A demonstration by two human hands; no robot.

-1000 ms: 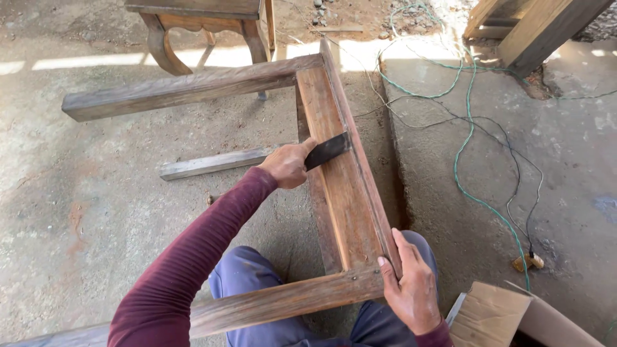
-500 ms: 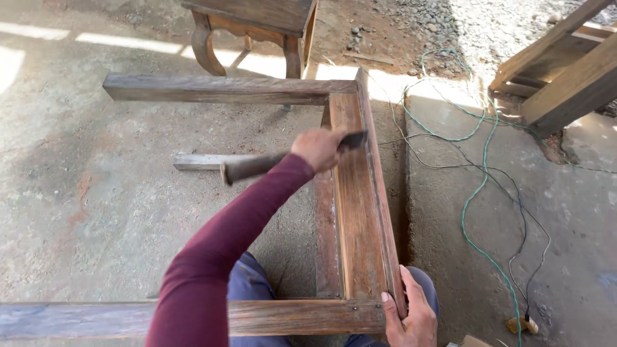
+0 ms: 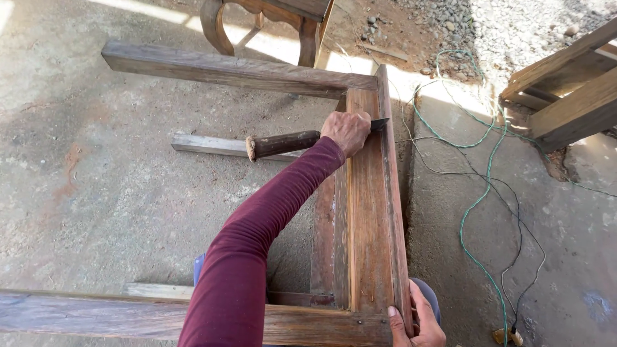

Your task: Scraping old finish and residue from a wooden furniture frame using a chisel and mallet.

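Observation:
A weathered wooden frame point(image 3: 369, 212) lies in front of me on the concrete floor, its long rail running away from me. My left hand point(image 3: 347, 132), in a maroon sleeve, grips a chisel with a dark wooden handle point(image 3: 283, 142). The handle sticks out to the left. The metal blade point(image 3: 379, 123) rests on the rail near the frame's far corner. My right hand point(image 3: 414, 321) clasps the outer edge of the rail at the near corner, at the bottom edge of the view.
A loose wooden slat point(image 3: 205, 144) lies on the floor under the chisel handle. Green and black cables point(image 3: 475, 205) trail over the concrete to the right. Carved chair legs point(image 3: 257, 19) stand beyond the frame, and stacked timber point(image 3: 565, 96) sits at the upper right.
My left hand has slid the chisel along the rail, away from me toward the far corner. My right hand keeps its hold on the near corner.

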